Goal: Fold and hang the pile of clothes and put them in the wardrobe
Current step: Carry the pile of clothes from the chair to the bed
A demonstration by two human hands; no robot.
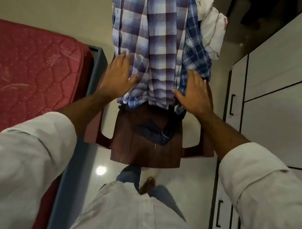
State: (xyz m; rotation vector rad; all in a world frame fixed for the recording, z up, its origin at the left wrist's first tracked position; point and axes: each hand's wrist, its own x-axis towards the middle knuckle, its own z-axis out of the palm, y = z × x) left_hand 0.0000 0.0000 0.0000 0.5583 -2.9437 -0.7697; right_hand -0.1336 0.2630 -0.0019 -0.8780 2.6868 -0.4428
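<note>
Both hands lay flat with fingers straight, the left hand (117, 75) and right hand (195, 93) pressing either side of the checked clothes pile (159, 41). That pile draped over the brown chair (146, 146), with what seemed a dark garment (155, 133) on its seat. Left of the chair stood the red mattress (22, 71), right of it the white wardrobe (290, 98).

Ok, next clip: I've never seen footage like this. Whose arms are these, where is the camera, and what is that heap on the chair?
There is no machine here. A person wears one wide-angle camera on the head, looking down, so you see their own arms, white sleeves and feet. The left hand and right hand lie with straight fingers against a pile of clothes, mostly checked cloth, draped over a brown plastic chair. Neither hand grips anything yet. A dark garment lies on the seat. A red mattress is at the left; the white wardrobe, doors closed, is at the right.
</note>
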